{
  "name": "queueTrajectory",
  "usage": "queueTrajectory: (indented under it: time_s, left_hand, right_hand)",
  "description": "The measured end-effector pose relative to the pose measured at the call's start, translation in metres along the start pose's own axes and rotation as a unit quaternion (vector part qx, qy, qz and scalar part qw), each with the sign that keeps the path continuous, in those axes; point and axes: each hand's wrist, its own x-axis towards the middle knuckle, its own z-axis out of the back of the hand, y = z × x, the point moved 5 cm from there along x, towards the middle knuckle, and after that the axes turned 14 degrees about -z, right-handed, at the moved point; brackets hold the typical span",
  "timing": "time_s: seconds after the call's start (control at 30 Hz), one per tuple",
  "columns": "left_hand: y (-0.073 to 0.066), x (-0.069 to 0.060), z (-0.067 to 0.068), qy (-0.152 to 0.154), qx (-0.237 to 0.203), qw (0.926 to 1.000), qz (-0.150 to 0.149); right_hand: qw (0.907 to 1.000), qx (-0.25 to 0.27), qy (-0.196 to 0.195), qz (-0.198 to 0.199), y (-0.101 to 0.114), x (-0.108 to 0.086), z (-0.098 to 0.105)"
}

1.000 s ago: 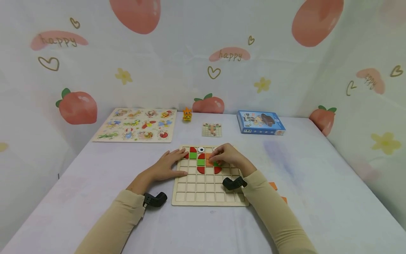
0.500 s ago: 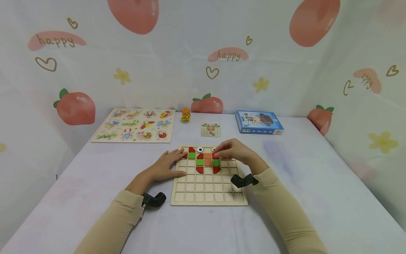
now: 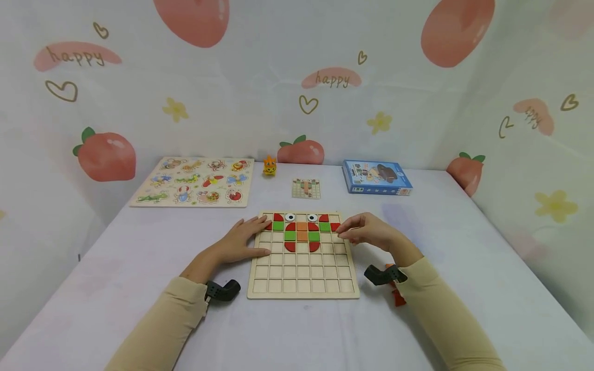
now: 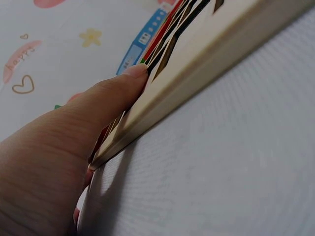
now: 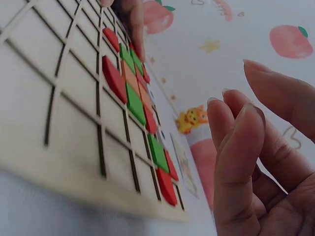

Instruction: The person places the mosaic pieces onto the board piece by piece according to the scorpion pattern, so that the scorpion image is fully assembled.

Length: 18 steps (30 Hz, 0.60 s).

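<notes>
A wooden grid board (image 3: 297, 271) lies on the table, its upper rows partly filled with red pieces (image 3: 314, 247), green squares (image 3: 290, 236), orange squares (image 3: 302, 236) and two round eye pieces (image 3: 312, 218). Along the board's left side rests my left hand (image 3: 236, 241), fingers stretched out and thumb on the rim; the thumb (image 4: 110, 93) shows in the left wrist view. My right hand (image 3: 371, 232) hovers by the right edge, close to a red piece (image 3: 335, 227). In the right wrist view its fingers are loosely bent, with nothing between them.
Behind the board stand a small pattern card (image 3: 306, 188), an orange toy figure (image 3: 269, 166) and a blue box (image 3: 377, 178). An insect puzzle board (image 3: 192, 182) lies at the back left. Loose red pieces (image 3: 398, 297) lie beside the right forearm, which partly covers others.
My right hand has moved right from the middle of the grid to its right edge, uncovering red and green pieces and an eye piece. The left hand stays on the board.
</notes>
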Motion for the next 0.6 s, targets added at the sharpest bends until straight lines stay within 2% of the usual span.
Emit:
queueTrajectory:
  time_s: [0.2,0.6]
  left_hand:
    - [0.002,-0.001,0.001,-0.003,0.007,1.0,-0.002]
    - [0.0,0.001,0.0,0.0,0.005,1.0,0.0]
  right_hand:
    - [0.9996,-0.01,-0.019,-0.016,-0.019,-0.015,0.013]
    - [0.9983,-0.028,-0.047,-0.022,-0.043,-0.053,0.035]
